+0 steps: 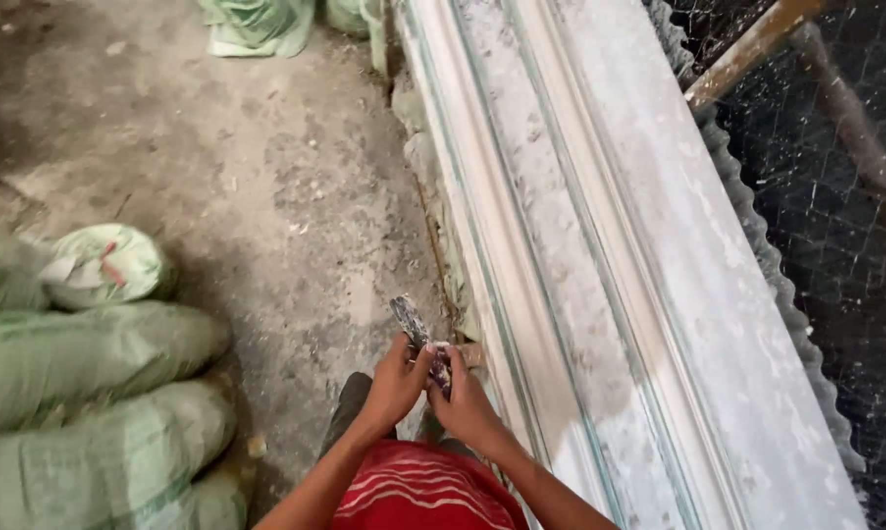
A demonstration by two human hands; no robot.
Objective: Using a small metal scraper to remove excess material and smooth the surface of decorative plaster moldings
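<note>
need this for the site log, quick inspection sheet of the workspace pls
surface: long plaster-coated moulding form, white and dusty, grooves running its length
job's things: flat scraper-like tool, caked with plaster, held in both hands
clutter: stacked green sacks on the dusty concrete floor
grippers: left hand and right hand both closed on the tool
cables: nothing seen
surroundings: corrugated sheet beside the form, wooden frame over a dark spattered area

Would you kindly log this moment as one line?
left hand: holds scraper | right hand: on scraper blade | beside: long plaster moulding | left: green sacks
</note>
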